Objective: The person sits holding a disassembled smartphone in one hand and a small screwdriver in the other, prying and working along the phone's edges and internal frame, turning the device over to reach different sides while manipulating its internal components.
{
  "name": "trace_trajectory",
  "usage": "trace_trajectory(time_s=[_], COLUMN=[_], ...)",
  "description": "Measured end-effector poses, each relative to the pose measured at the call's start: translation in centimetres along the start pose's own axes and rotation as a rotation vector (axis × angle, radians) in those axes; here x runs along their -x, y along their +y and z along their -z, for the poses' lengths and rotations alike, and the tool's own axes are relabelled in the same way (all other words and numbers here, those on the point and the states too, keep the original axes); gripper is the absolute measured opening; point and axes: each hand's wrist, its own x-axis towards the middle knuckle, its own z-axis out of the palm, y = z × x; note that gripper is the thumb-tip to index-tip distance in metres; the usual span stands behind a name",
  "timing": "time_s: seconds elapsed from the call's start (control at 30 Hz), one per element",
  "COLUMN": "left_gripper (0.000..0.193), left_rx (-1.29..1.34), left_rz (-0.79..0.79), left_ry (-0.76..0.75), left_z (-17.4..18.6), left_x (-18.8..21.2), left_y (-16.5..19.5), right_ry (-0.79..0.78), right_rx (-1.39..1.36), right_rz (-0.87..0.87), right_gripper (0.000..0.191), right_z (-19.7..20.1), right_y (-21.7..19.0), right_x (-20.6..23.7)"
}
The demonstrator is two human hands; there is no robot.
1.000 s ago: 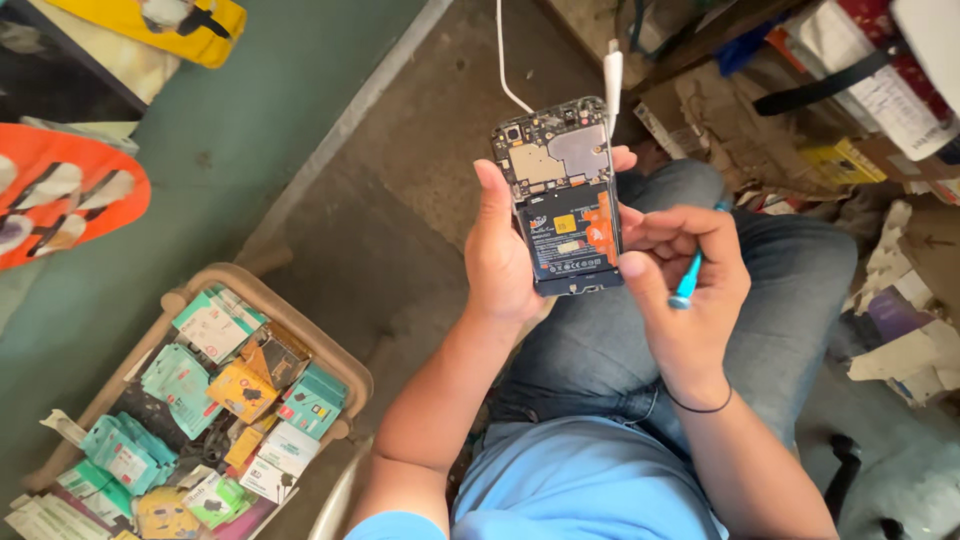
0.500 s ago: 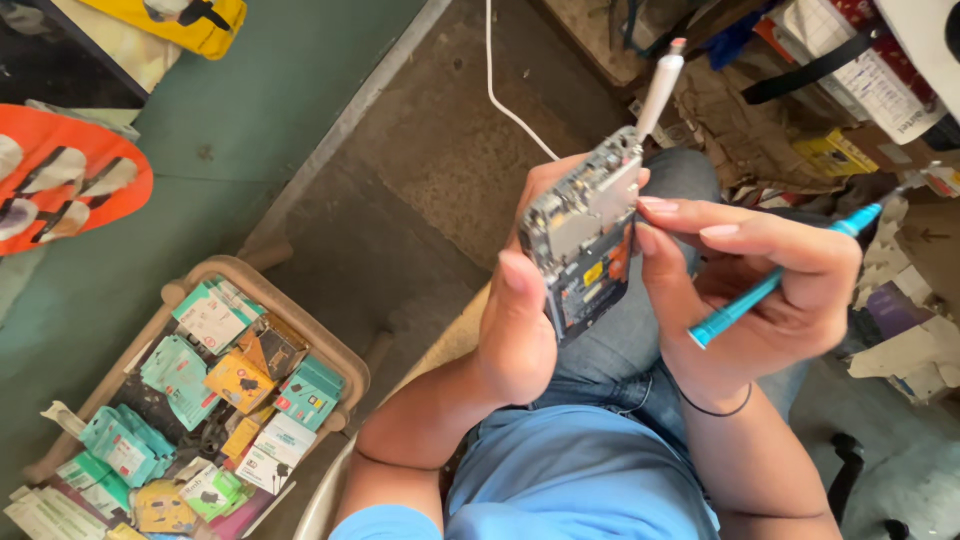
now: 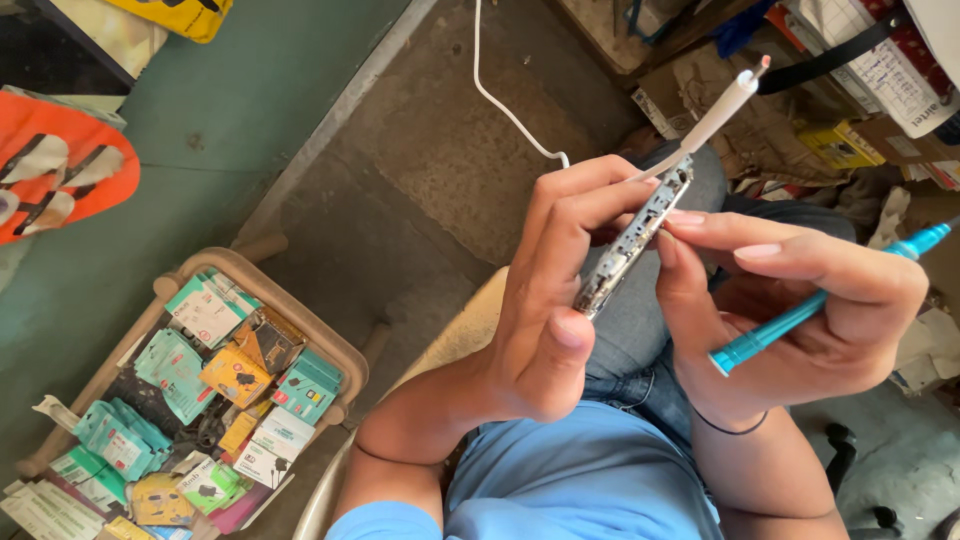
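- Left hand [image 3: 545, 300] — grip pinching an opened phone [image 3: 632, 240], held edge-on above the lap; thumb on the near edge, fingers curled over the far side.
- White charging cable [image 3: 715, 112] rises from the phone's top end.
- Right hand [image 3: 800, 300] — grip closed around a teal screwdriver [image 3: 815, 305]; fingertips touch the phone's edge.
- Lower left: wooden tray [image 3: 345, 360] on the floor, crowded with small green and orange packets [image 3: 235, 375].
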Motion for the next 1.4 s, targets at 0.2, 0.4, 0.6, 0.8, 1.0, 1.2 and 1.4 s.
trace_trajectory(time_s=[0.2,0.4,0.6,0.8,1.0,1.2,1.4], left_gripper=[0.087,0.088,0.088,0.087,0.086,0.087,0.086], left_rx=[-0.021,-0.001,0.023,0.019,0.009,-0.02,-0.021], left_rz=[0.012,0.012,0.019,0.0,-0.004,-0.01,-0.014], left_ry=[-0.016,-0.017,-0.021,-0.028,-0.034,-0.035,-0.04], left_z=[0.1,0.1,0.0,0.0,0.1,0.1,0.0], left_x=[0.0,0.1,0.0,-0.3,-0.4,-0.6,-0.6], left_y=[0.0,-0.3,-0.4,-0.5,-0.3,-0.3,-0.3], right_ry=[0.03,0.038,0.035,0.043,0.045,0.045,0.06], right_rx=[-0.016,-0.05,-0.084,-0.09,-0.095,-0.112,-0.052], right_rz=[0.024,0.019,0.018,0.036,0.033,0.016,0.039], right_gripper=[0.046,0.045,0.042,0.042,0.041,0.04,0.041], right_z=[-0.1,0.1,0.1,0.2,0.3,0.2,0.3], right_y=[0.8,1.4,1.7,2.2,2.2,2.0,2.2], right_x=[0.5,0.9,1.2,1.4,1.6,1.7,1.6])
